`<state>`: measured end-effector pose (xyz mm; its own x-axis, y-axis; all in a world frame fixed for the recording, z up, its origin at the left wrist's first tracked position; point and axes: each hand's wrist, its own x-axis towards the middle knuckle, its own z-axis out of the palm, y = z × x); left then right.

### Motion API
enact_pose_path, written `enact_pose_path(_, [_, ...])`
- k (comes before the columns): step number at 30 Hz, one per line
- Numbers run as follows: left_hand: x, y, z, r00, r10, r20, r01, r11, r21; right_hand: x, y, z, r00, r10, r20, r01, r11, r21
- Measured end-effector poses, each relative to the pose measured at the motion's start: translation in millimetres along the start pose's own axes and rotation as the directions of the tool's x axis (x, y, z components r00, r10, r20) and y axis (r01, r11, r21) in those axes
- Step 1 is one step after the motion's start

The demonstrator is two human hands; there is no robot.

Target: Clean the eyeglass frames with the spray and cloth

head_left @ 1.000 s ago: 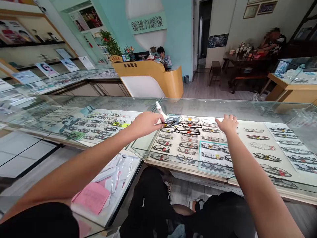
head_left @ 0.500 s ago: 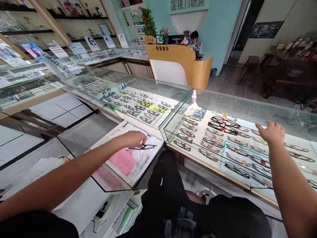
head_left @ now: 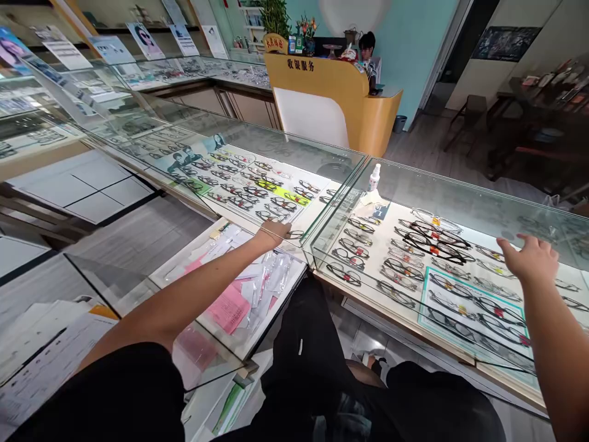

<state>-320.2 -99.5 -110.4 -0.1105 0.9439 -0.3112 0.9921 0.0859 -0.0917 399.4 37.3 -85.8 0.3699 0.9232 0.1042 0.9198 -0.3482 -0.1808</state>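
Note:
My left hand [head_left: 275, 232] reaches forward, fingers pinched on a pair of eyeglasses [head_left: 296, 234]; most of the frame is hidden behind the fingers. It is above the near edge of the left glass case, close to the corner where two cases meet. My right hand [head_left: 531, 261] lies with fingers spread on the glass top of the right display case [head_left: 488, 190]. To its left, dark eyeglasses [head_left: 437, 248] appear to lie on that glass. Below the glass, several rows of eyeglasses [head_left: 347, 274] with small coloured tags fill the case.
A white spray bottle [head_left: 374, 178] stands by a pale cloth [head_left: 372, 199] on the right case. Pink papers [head_left: 230, 307] and clear plastic sleeves lie in a lower glass-sided section. A person [head_left: 367, 46] sits behind the wooden counter [head_left: 317, 77]. A stool [head_left: 467, 123] stands at right.
My left hand has moved forward and right with the eyeglasses, from over the papers to the case's edge. My right hand stays on the glass. The view has tilted down slightly.

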Motion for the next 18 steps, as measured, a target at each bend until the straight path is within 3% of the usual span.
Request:
enact_pose_path(8, [74.4, 19.7, 0.6, 0.994, 0.042, -0.1, -0.047, 0.998, -0.049, -5.7, -3.8, -4.5, 0.998, 0.048, -0.029, -0.049, 0.999, -0.018])
enact_pose_path(14, [133.6, 46.7, -10.8, 0.995, 0.04, -0.095, -0.048, 0.995, -0.083, -10.5, -8.5, -8.8, 0.997, 0.079, -0.022, -0.08, 0.996, -0.043])
enact_pose_path(18, [156.1, 64.7, -20.1, 0.994, 0.061, -0.089, -0.073, 0.989, -0.133, -12.8, -9.2, -9.5, 0.996, 0.088, 0.005, -0.088, 0.995, -0.045])
